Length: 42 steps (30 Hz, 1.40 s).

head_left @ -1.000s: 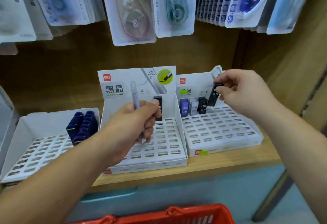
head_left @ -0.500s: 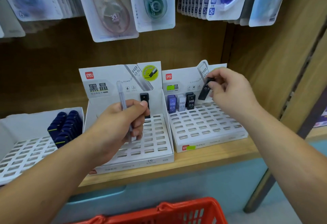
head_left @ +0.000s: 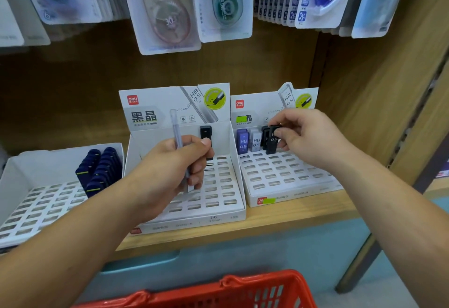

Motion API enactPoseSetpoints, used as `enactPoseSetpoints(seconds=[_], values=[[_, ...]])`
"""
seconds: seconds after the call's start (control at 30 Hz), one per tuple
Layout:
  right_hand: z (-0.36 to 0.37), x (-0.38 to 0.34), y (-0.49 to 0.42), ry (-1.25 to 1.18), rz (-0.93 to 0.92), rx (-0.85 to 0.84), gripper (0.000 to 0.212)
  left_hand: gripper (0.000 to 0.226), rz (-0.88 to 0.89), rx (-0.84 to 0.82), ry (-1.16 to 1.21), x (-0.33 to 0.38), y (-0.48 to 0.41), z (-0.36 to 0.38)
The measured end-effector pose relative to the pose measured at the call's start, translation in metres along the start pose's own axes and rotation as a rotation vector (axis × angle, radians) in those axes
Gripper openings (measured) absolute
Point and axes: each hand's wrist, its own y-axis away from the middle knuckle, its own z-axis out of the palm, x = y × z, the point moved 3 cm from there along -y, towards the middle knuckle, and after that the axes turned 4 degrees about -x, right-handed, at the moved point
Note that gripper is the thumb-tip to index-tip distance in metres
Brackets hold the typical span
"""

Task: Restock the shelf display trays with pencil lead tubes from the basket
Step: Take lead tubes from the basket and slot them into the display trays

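In the head view we record the left hand (head_left: 175, 169) curled round a long clear tube (head_left: 175, 127), held upright over the middle tray (head_left: 194, 210). The right hand (head_left: 308, 137) pinches a black lead tube (head_left: 272, 141) at the back row of the right tray (head_left: 291, 186), just beside three standing tubes (head_left: 255, 141). The red basket (head_left: 218, 293) sits below the shelf edge.

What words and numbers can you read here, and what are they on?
"deli", "黑晶", "HB 0.5": middle tray's header card.
"deli", "HB 0.5": right tray's header card.
"HB 0.5": purple tube and pale tube.
"0.5": black tube in the right hand.
"30": hanging correction tape pack.
Print on tray fronts: too blurred to read.
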Motion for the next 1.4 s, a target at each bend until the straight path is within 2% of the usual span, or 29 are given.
enactPoseSetpoints(seconds=[0.1,0.2,0.3,0.37,0.4,0.47,0.53,0.57,0.67,0.73,0.83,0.93,1.1,1.2,1.3,1.4], values=[[0.001,0.001,-0.001,0.028,0.034,-0.019,0.03,0.025,0.002,-0.004,-0.005,-0.001,0.0,0.0],[-0.002,-0.003,0.0,0.159,0.055,0.023,0.018,0.024,0.002,-0.002,0.005,-0.001,0.0,0.0],[0.0,-0.006,0.003,0.247,0.067,0.062,0.034,0.022,-0.003,-0.005,0.002,0.002,0.003,-0.002],[-0.001,-0.019,0.005,0.287,0.017,0.123,0.034,0.018,0.0,-0.027,-0.001,0.006,0.006,-0.005],[-0.002,-0.031,0.005,0.241,-0.032,0.155,0.027,0.017,0.007,-0.049,-0.007,0.009,0.007,-0.007],[0.003,-0.062,0.007,-0.023,-0.132,0.137,0.011,0.017,0.016,-0.109,-0.054,0.015,0.012,-0.01],[0.017,-0.096,0.011,-0.337,-0.199,0.007,0.011,0.013,0.019,-0.185,-0.124,0.02,0.017,-0.012],[0.028,-0.11,0.012,-0.404,-0.216,-0.061,0.017,0.011,0.016,-0.206,-0.175,0.023,0.02,-0.013],[0.064,-0.139,0.011,-0.351,-0.237,-0.198,0.03,0.005,0.021,-0.186,-0.329,0.029,0.025,-0.015],[0.078,-0.148,0.01,-0.355,-0.236,-0.219,0.02,0.003,0.045,-0.146,-0.345,0.031,0.025,-0.019],[0.081,-0.147,0.002,-0.522,-0.173,-0.185,0.007,0.01,0.023,-0.119,-0.307,0.029,0.027,-0.031],[0.071,-0.137,-0.005,-0.718,-0.08,-0.069,0.009,0.019,-0.023,-0.133,-0.283,0.023,0.027,-0.043],[0.062,-0.12,-0.007,-0.713,-0.014,0.023,0.008,0.015,-0.013,-0.07,-0.101,0.023,0.024,-0.053],[0.065,-0.117,-0.007,-0.777,0.011,-0.012,0.005,0.034,-0.02,-0.04,0.069,0.027,0.025,-0.05],[0.068,-0.117,-0.007,-0.852,0.008,-0.078,0.006,0.049,-0.064,0.0,0.05,0.026,0.023,-0.049],[0.065,-0.116,-0.007,-0.877,-0.029,-0.127,0.011,0.035,-0.085,-0.025,0.088,0.026,0.023,-0.048]])
